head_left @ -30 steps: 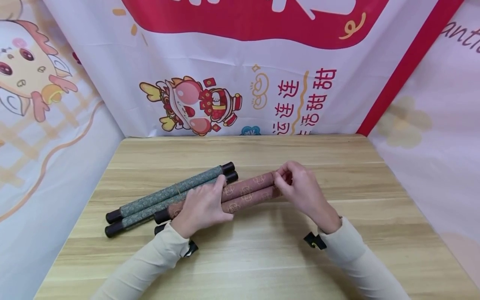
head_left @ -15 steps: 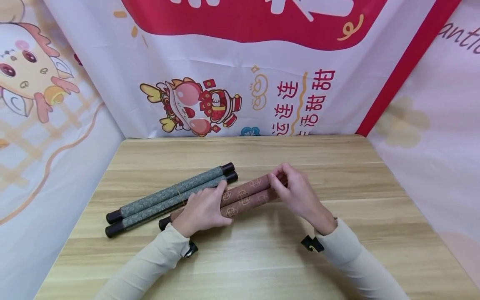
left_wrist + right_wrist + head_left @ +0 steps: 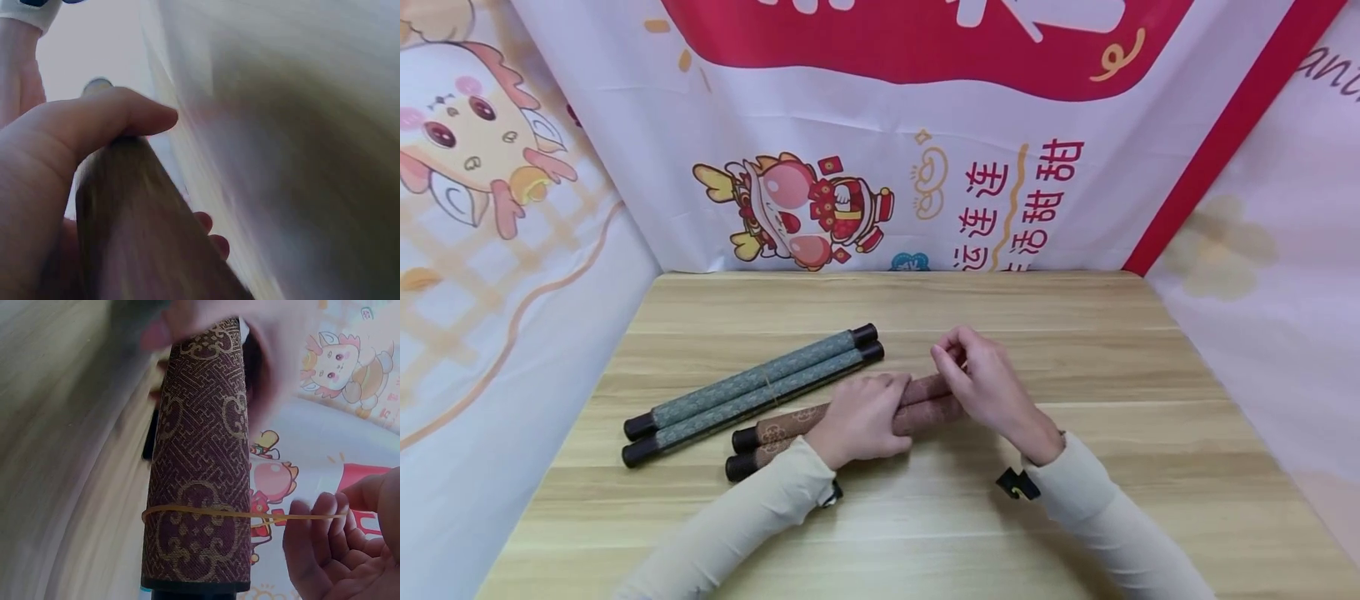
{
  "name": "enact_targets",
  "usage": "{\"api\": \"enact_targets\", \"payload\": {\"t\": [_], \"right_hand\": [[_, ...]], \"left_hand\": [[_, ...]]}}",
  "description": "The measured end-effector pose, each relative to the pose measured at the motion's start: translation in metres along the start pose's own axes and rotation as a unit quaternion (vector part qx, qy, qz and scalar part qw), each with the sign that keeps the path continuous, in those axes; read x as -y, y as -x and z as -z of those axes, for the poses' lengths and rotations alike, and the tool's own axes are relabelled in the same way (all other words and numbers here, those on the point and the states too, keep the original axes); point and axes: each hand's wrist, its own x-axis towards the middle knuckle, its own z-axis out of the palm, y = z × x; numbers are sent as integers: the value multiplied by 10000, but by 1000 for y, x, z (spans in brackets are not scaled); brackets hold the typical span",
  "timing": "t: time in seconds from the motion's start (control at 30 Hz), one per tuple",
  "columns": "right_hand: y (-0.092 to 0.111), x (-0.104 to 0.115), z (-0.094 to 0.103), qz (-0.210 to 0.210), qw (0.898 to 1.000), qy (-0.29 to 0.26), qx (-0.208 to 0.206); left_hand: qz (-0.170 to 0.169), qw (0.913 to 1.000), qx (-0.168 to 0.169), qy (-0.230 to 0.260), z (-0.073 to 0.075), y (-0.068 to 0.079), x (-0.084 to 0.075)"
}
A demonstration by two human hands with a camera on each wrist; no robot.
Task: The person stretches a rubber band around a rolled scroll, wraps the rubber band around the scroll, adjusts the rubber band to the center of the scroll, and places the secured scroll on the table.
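Observation:
My left hand (image 3: 861, 421) grips a pair of brown patterned scrolls (image 3: 927, 408) lying side by side, slanting up to the right. In the left wrist view its thumb crosses the scroll (image 3: 144, 212) and fingertips show beyond. My right hand (image 3: 988, 383) is at their right end, which it hides in the head view. In the right wrist view its curled fingers (image 3: 337, 540) pinch a thin yellowish rubber band (image 3: 200, 511), stretched out from around the scroll close to its dark end knob. Dark knobs also show at the scrolls' left end.
Behind the brown scrolls, a pair of green patterned scrolls (image 3: 752, 379) with dark knobs lies on the wooden table (image 3: 910, 533), a thin band around its middle. Printed white cloth (image 3: 880, 125) hangs along the table's far edge, with more printed sheets at the sides.
My left hand has slid to the right along the brown scrolls, so more of their left end shows. My right hand stays at the right end. The green scrolls have not moved.

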Motion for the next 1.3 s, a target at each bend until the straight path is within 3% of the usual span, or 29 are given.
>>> {"api": "enact_targets", "payload": {"t": [0.1,0.3,0.6,0.8,0.97,1.07,1.23,1.3], "right_hand": [[-1,2,0,-6,10000,-11,-30],[4,8,2,152,9999,-58,-15],[30,37,1,1103,9938,116,3],[51,68,9,2087,9774,249,-227],[58,76,14,2216,9736,531,-89],[57,64,15,2314,9708,631,-92],[45,29,20,1982,9793,340,251],[39,13,20,1693,9834,271,591]], "left_hand": [[-2,9997,-176,194,-4,-18,-16],[447,9941,-241,961,-9,-46,-30],[723,9887,53,1315,-8,-62,-13],[797,9883,102,1299,-3,-66,0],[723,9823,2,1726,21,-62,7],[547,9626,-26,2652,54,-56,17],[13,9038,143,4276,109,-36,41],[-174,8879,271,4589,123,-25,48]]}}
